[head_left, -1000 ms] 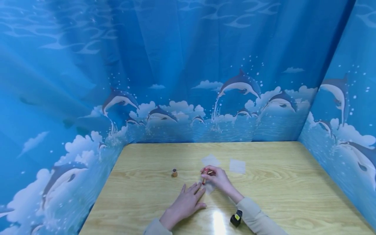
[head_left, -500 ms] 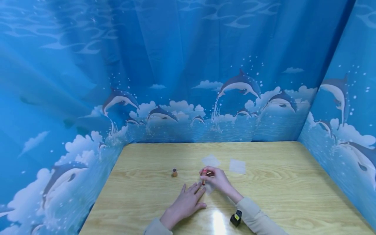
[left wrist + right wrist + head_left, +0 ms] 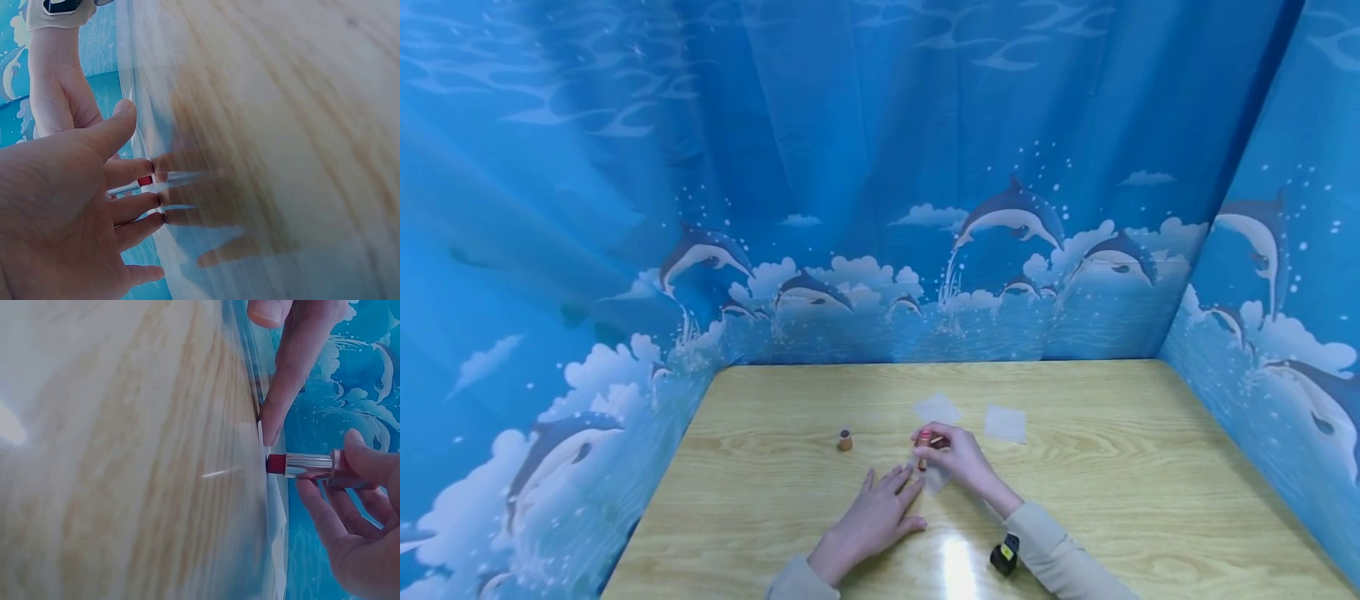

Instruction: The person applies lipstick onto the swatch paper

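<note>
My right hand (image 3: 958,457) pinches a lipstick (image 3: 309,465) between thumb and fingers. Its red end points down onto a thin white paper square (image 3: 936,481) on the wooden table. Flat on the table lies my left hand (image 3: 880,512), fingers spread and straight, with the fingertips at the paper's left edge. In the left wrist view the lipstick's red tip (image 3: 145,180) shows between the fingers of the left hand (image 3: 69,200). The part of the paper under the hands is hidden.
A small copper-coloured cylinder with a dark top (image 3: 846,440) stands on the table (image 3: 760,467) to the left. Behind the right hand lie two more white paper squares, one (image 3: 937,408) left of the other (image 3: 1005,423). A small black device (image 3: 1004,555) is beside the right sleeve.
The right hand and lipstick shift slightly back and forth over the paper. My left hand keeps its place.
</note>
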`<state>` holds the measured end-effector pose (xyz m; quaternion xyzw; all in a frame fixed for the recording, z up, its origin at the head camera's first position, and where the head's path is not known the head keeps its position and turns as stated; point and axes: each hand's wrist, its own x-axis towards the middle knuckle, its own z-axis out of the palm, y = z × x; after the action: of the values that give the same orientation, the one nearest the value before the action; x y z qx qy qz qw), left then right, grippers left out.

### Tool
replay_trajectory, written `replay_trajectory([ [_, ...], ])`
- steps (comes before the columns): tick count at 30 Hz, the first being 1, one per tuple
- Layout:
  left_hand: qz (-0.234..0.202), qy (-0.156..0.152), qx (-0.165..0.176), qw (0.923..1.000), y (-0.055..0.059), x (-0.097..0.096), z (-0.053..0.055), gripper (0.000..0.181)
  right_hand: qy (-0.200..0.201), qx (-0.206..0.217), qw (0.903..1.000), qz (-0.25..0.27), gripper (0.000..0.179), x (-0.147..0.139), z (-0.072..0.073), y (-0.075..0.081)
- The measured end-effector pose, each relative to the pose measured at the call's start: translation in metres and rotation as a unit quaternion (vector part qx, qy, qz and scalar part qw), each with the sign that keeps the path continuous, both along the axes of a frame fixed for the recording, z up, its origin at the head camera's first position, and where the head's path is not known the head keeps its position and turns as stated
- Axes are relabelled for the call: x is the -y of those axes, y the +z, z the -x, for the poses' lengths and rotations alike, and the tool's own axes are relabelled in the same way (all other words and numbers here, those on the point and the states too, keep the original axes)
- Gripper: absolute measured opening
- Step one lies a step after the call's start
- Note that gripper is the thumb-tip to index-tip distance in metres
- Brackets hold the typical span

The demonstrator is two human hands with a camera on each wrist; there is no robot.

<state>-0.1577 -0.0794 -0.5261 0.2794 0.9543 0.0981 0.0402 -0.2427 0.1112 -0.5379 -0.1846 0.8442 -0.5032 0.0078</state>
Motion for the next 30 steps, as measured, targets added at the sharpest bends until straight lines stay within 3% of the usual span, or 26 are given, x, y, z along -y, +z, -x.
replay_trajectory([
  [8, -0.003, -0.003, -0.006, 1.0000, -0.002, 0.001, 0.000, 0.064, 0.008, -0.024, 0.9997, -0.007, 0.017, -0.005, 0.001, 0.000],
  [30, 0.003, 0.006, 0.001, 1.0000, 0.001, -0.001, -0.001, 0.059, 0.006, -0.021, 0.9997, -0.008, 0.019, -0.016, 0.000, 0.002],
])
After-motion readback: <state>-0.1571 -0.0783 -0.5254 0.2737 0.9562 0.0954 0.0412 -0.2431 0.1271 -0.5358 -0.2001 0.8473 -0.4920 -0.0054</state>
